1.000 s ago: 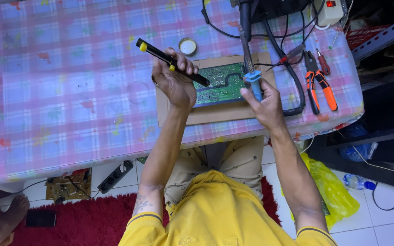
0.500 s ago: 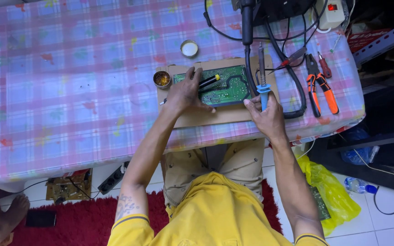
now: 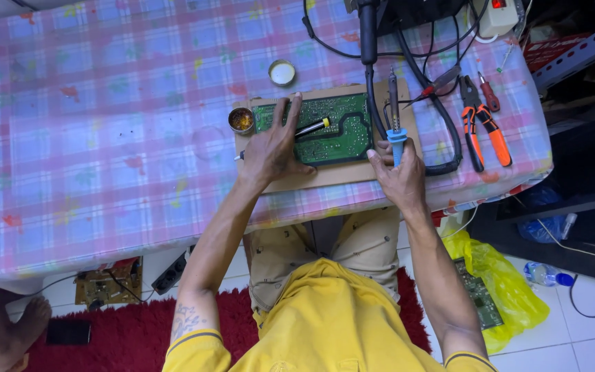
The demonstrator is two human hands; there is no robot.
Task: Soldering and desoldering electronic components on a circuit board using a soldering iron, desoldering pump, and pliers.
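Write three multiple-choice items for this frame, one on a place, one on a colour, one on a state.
1. Where does the small open tin sit?
A. at the circuit board's left end
B. on the floor
C. beside the pliers

2. What colour is the soldering iron handle in the right hand?
A. red
B. blue
C. white

3. What is the left hand doing?
A. hanging off the table
B. lifting the pliers
C. resting on the circuit board with a black-and-yellow tool under its fingers

Key: 1 A, the tin touches the board's left edge. 2 B, the grip is light blue. 3 C, the palm lies on the green board.
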